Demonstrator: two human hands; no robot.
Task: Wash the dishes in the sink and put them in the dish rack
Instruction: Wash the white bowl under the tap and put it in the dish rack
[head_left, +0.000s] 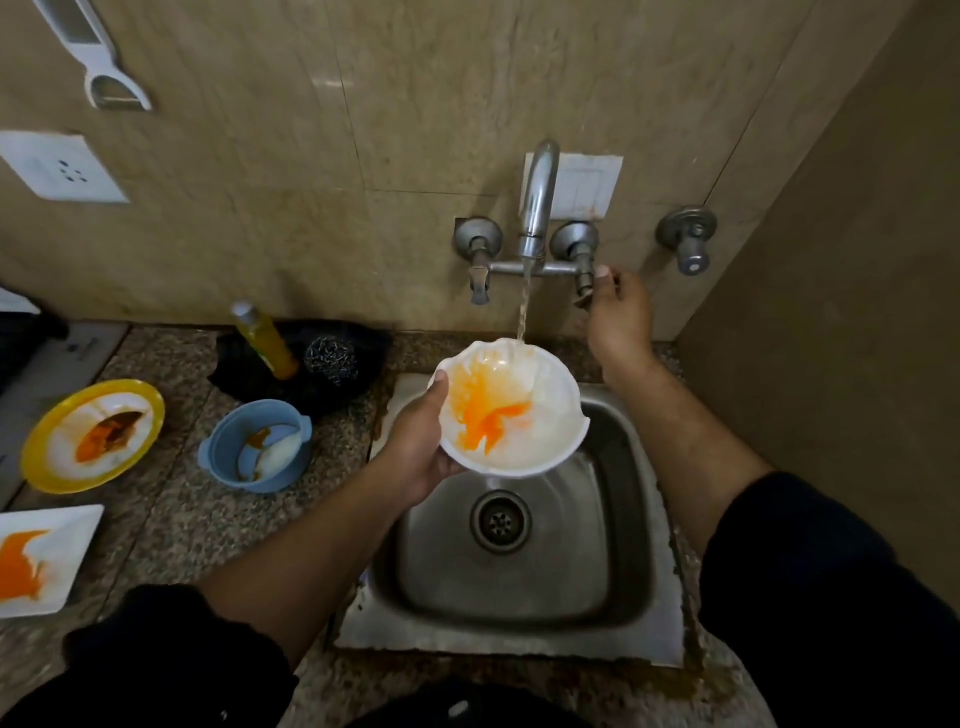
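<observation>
My left hand (415, 441) grips a white bowl (540, 415) smeared with orange sauce, holding it tilted over the steel sink (613, 587). Water runs from the tap spout (537, 202) onto the bowl's far rim. My right hand (618, 312) is closed on the right tap handle (584, 280) at the wall. On the counter to the left stand a blue bowl (228, 447) with a spoon in it, a yellow-rimmed plate (41, 452) with sauce, and a white square plate (78, 540) with orange sauce.
A yellow dish-soap bottle (265, 343) and a steel scrubber (330, 356) rest on a black cloth behind the blue bowl. A second tap handle (480, 280) and a separate valve (691, 244) jut from the wall. A side wall stands close on the right.
</observation>
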